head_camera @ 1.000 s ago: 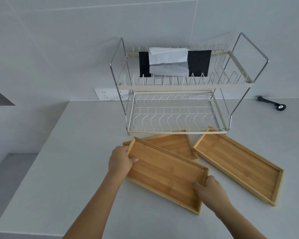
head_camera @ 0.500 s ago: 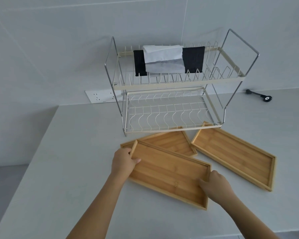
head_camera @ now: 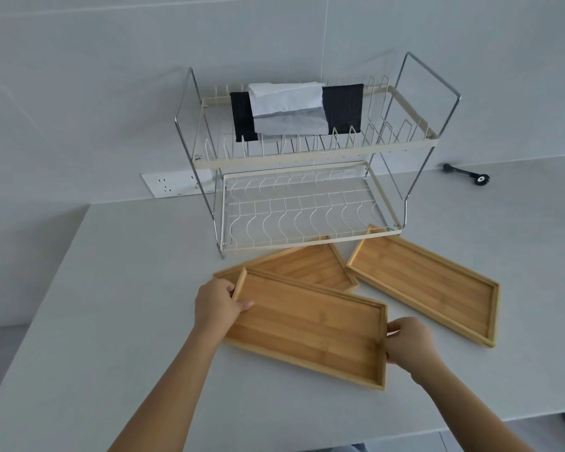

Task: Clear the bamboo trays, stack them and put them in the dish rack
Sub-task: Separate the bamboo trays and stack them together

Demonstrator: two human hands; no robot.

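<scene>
Gripping near tray (head_camera: 307, 327) short edges: left hand (head_camera: 216, 305), right hand (head_camera: 408, 344); counter (head_camera: 111, 321) open leftward.

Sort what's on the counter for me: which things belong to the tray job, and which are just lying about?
Part of the job:
- near tray, gripped by left hand and right hand
- middle tray, partly under it
- right tray
- dish rack

Lying about:
- black and white cloths on the rack's top tier
- black tool
- wall socket
</scene>
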